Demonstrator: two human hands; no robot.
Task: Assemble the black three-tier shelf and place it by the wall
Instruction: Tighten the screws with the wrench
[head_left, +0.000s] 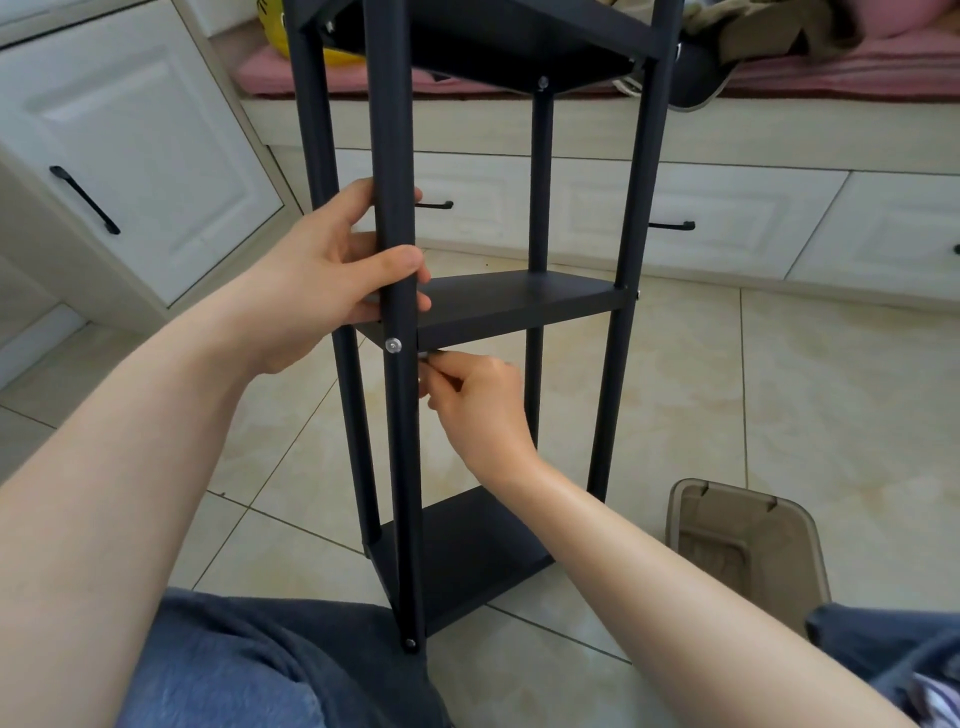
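Three tiers: a matte black three-tier shelf (519, 301) of flat boards and round metal posts stands upright on the glossy beige tiled floor (779, 389), just in front of the person's knees and near the white panelled drawers (727, 218).
Left hand (332, 275): fingers and thumb curled round the shelf's front post (395, 156), gripping it just above the middle board.
Right hand (478, 400): just under the middle board's front edge, fingertips pinching a small silvery piece (434, 354) beside the post; what it is cannot be told.
Fastener: a round silver screw head (393, 344) on the front post, at the middle board's corner.
Container: a taupe plastic bin (740, 491) with rounded corners sits on the floor right of the shelf; its contents cannot be told.
Behind: a pink striped cushion (831, 73) carries crumpled clothing.
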